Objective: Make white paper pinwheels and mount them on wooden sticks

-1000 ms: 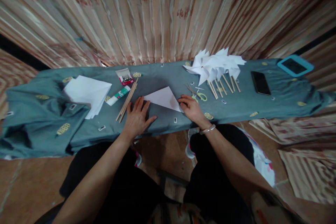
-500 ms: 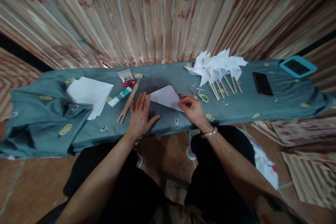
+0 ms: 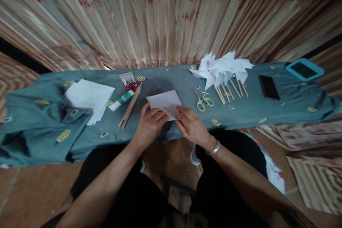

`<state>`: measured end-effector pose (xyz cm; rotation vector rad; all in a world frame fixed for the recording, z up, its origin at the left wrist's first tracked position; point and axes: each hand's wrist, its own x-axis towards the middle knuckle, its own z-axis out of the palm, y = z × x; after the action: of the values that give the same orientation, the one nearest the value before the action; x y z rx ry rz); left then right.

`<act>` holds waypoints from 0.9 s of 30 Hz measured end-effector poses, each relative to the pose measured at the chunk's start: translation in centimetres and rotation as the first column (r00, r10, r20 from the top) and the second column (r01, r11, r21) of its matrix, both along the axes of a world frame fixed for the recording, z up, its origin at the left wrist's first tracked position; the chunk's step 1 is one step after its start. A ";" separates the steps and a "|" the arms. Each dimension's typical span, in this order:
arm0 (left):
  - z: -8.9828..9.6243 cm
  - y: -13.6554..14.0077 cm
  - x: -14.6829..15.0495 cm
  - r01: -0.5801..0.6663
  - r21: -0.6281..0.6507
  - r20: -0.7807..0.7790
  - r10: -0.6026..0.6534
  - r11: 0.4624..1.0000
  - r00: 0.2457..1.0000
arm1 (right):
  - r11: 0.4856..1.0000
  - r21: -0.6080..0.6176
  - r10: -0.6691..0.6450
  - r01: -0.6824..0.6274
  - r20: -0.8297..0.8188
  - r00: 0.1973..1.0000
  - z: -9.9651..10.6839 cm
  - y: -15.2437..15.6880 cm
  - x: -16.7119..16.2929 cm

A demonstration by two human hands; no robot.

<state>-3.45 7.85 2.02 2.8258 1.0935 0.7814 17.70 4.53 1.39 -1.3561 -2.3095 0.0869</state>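
White paper sheet [image 3: 164, 100], one: between the two grips, touched by both. Left grip [image 3: 151, 125]: fingers bent over the sheet's near left; whether pinching, cannot tell. Right grip [image 3: 194, 127]: fingers bent on its near right corner; pinch likewise uncertain. Green-handled scissors [image 3: 201, 105], one pair: just beyond right grip. Wooden sticks [image 3: 130, 106], several: near left grip, leftward. Green-and-white tube [image 3: 122, 100]: farther left. White pinwheels [image 3: 221, 70], several: beyond right grip, rightward. Bench [image 3: 248, 108]: cloth-covered.

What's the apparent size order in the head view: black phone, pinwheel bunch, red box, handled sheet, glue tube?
1. Pinwheel bunch
2. Handled sheet, partly covered
3. Black phone
4. Red box and glue tube, too alike to rank
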 end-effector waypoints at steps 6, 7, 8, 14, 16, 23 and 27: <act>-1.1 0.0 -1.0 0.005 0.021 -0.017 -0.005 1.000 1.000 | 0.999 -0.037 0.014 -0.010 0.107 0.994 0.7 1.4 1.4; -1.3 -0.1 -1.2 0.021 0.027 -0.009 -0.021 0.999 1.000 | 1.000 -0.025 0.015 -0.012 0.138 0.990 0.8 1.7 1.7; -1.6 -0.2 -1.4 0.039 0.035 0.000 -0.039 0.999 0.999 | 1.000 -0.010 0.019 -0.017 0.166 0.986 0.9 1.9 1.9; -2.6 -1.2 -2.6 0.092 0.046 0.030 -0.094 0.995 0.995 | 0.998 0.011 0.057 -0.061 0.240 0.969 1.1 2.2 2.0; -2.7 -1.3 -3.0 0.097 0.031 0.030 -0.098 0.995 0.995 | 0.996 0.017 0.076 -0.083 0.233 0.970 1.3 2.0 1.9; -2.0 -1.3 -4.4 -0.023 -0.020 0.016 0.023 1.000 1.000 | 0.984 -0.010 0.176 -0.176 0.094 0.980 1.3 0.1 2.5; -1.7 -1.8 -4.1 0.016 -0.122 -0.021 -0.018 0.992 1.000 | 0.962 -0.166 0.194 -0.217 -0.147 0.970 0.6 -0.9 3.0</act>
<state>-7.51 6.08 0.33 2.7449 1.0791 0.6588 20.73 3.58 1.97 -1.1495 -2.3698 0.4478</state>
